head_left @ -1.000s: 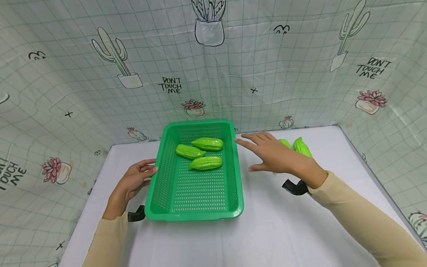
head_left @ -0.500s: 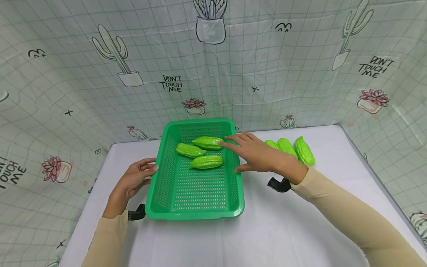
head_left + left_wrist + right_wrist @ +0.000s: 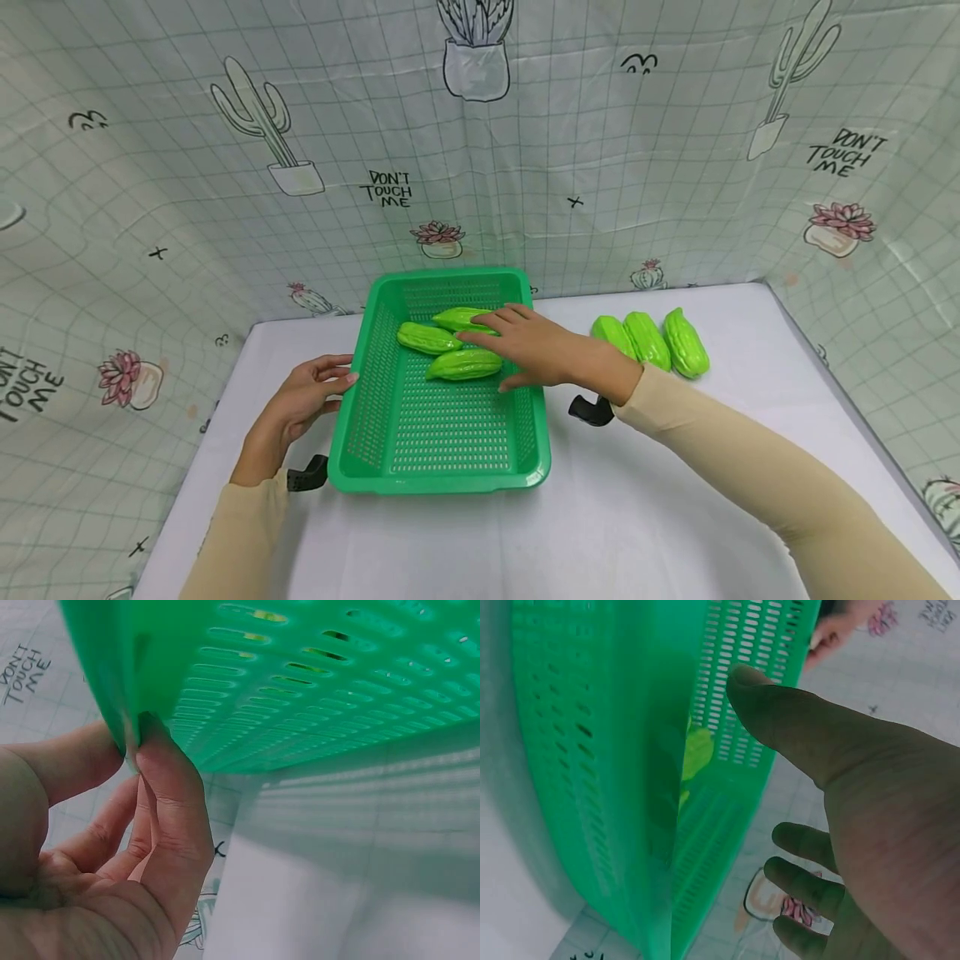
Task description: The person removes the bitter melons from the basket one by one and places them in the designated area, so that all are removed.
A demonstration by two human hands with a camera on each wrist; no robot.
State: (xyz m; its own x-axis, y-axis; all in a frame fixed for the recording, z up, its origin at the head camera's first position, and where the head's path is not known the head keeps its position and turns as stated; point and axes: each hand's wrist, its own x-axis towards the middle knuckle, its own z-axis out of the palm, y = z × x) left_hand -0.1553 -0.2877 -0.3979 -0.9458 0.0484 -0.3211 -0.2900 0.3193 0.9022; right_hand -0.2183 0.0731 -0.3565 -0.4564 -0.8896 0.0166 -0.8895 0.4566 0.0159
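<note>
At nine o'clock on the green basket [image 3: 450, 432], the left hand's [image 3: 302, 400] fingers pinch it; toward two, the right hand [image 3: 536, 346] spreads its fingers above bitter gourds [image 3: 464, 365].

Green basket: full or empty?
Neither; the green basket is partly filled. Three green vegetables lie toward its far end, while the perforated floor at the near end is bare.

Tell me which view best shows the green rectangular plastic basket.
The head view: nearly the whole basket shows, seen from above. The left wrist view catches only part of its slotted outside; the right wrist view, a cropped portion.
</note>
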